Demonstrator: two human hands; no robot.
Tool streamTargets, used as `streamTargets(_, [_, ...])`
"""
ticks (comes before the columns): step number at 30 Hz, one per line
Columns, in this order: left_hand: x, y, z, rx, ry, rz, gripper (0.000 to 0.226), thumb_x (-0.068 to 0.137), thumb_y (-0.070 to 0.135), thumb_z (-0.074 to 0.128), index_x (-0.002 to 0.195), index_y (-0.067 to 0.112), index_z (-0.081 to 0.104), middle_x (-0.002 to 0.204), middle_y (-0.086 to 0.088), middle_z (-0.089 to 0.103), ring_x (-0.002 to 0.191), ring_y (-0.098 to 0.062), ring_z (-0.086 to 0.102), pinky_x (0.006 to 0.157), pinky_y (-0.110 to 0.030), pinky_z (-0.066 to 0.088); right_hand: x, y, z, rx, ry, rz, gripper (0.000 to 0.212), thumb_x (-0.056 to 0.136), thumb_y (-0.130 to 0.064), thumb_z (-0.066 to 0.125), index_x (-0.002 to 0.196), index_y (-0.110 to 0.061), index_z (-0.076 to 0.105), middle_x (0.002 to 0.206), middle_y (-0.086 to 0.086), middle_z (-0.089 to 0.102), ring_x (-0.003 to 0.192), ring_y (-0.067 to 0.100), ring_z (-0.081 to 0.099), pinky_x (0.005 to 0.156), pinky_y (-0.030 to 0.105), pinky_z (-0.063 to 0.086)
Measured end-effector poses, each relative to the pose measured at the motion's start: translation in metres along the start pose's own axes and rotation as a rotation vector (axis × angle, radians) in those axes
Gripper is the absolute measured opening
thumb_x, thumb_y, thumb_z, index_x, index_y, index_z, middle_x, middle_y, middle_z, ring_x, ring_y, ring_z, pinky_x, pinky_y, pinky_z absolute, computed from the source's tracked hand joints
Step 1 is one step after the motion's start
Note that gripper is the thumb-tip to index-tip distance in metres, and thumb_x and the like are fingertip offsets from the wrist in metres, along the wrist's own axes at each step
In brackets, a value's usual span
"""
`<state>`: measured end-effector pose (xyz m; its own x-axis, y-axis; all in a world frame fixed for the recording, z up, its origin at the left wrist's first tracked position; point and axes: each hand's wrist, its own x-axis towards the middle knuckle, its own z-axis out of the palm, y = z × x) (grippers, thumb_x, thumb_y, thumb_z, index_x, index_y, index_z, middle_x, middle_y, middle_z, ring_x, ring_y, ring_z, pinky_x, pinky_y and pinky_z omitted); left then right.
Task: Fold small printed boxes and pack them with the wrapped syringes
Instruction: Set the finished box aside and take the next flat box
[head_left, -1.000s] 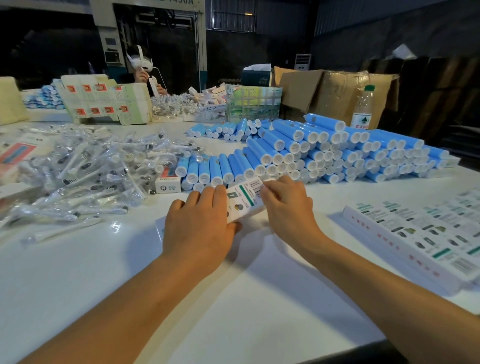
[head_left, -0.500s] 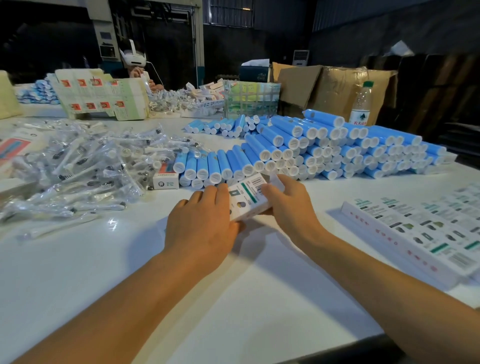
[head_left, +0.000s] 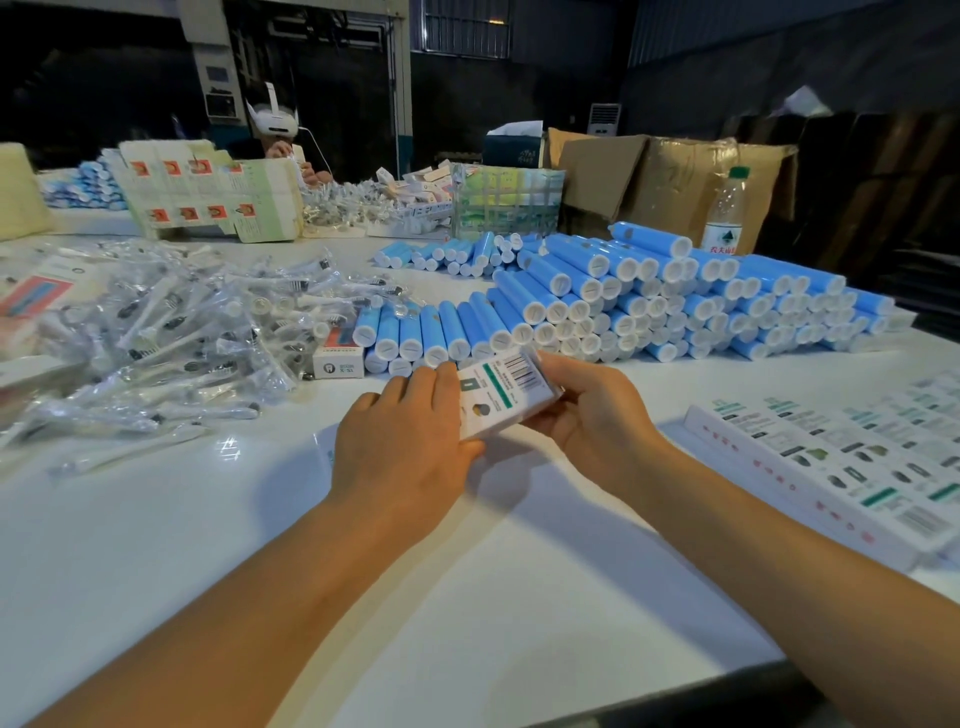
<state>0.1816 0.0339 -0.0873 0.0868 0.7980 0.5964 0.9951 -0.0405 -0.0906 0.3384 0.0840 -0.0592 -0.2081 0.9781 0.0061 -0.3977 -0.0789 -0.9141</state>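
A small white printed box (head_left: 498, 397) with a green stripe and a barcode is held tilted just above the white table (head_left: 156, 545). My left hand (head_left: 405, 447) grips its near left end, fingers curled over the top. My right hand (head_left: 592, 415) holds its right side, thumb along the far edge. A heap of clear-wrapped syringes (head_left: 171, 332) lies to the left. One more small box (head_left: 337, 361) sits at the edge of that heap.
Stacked blue tubes with white caps (head_left: 649, 306) fill the middle and right. A row of flat printed boxes (head_left: 841, 457) lies at the right. Behind stand cardboard cartons (head_left: 670, 176), a water bottle (head_left: 724, 213) and sheets of unfolded boxes (head_left: 208, 192); another person sits far back.
Both hands have lifted the box off the table and tilted it more upright. My right hand has slid from the box's far end round to its right side.
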Motion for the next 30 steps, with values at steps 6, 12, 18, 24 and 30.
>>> streamTargets(6, [-0.001,0.0,-0.009,0.007,-0.029,-0.004,0.074,0.088,0.06,0.04,0.144,0.015,0.024,0.134,0.001,0.043,0.116,-0.018,0.045,0.086,-0.031,0.039,0.001,0.0,-0.004,-0.007,0.002,0.01,0.021,0.093,0.003,0.041,0.087,0.003,0.061,0.073,0.012,0.073,0.07,0.024,0.072,0.058,0.032,0.058])
streamTargets(12, [-0.002,-0.002,-0.011,0.011,0.0,0.052,0.071,0.071,0.041,0.077,0.124,0.0,0.056,0.104,-0.013,0.065,0.087,-0.03,0.062,0.065,-0.038,0.049,-0.003,0.002,-0.006,-0.236,-0.026,-0.09,0.044,0.092,0.006,0.042,0.069,-0.015,0.073,0.076,0.003,0.074,0.074,0.016,0.072,0.063,0.029,0.059])
streamTargets(18, [-0.002,-0.002,-0.011,-0.041,-0.024,0.013,0.071,0.086,0.049,0.056,0.141,0.009,0.035,0.128,-0.005,0.052,0.11,-0.024,0.051,0.081,-0.034,0.042,-0.006,0.005,-0.003,-0.417,-0.075,-0.185,0.064,0.097,-0.004,0.036,0.06,-0.043,0.071,0.071,-0.017,0.071,0.076,-0.001,0.068,0.063,0.016,0.054])
streamTargets(24, [-0.002,-0.001,-0.003,0.007,0.027,0.002,0.072,0.088,0.056,0.044,0.144,0.015,0.026,0.13,0.001,0.046,0.113,-0.018,0.047,0.08,-0.03,0.039,-0.001,0.003,-0.004,-0.314,-0.012,-0.127,0.044,0.091,0.004,0.041,0.074,-0.026,0.068,0.071,-0.005,0.073,0.07,0.01,0.069,0.062,0.024,0.058])
streamTargets(30, [0.001,-0.004,0.004,0.049,0.036,-0.001,0.072,0.089,0.06,0.039,0.143,0.017,0.017,0.133,0.004,0.041,0.117,-0.015,0.043,0.085,-0.028,0.037,0.002,0.001,-0.01,-0.298,0.157,0.013,0.012,0.083,0.0,0.066,0.071,-0.005,0.065,0.07,0.009,0.066,0.056,0.01,0.049,0.056,0.024,0.043])
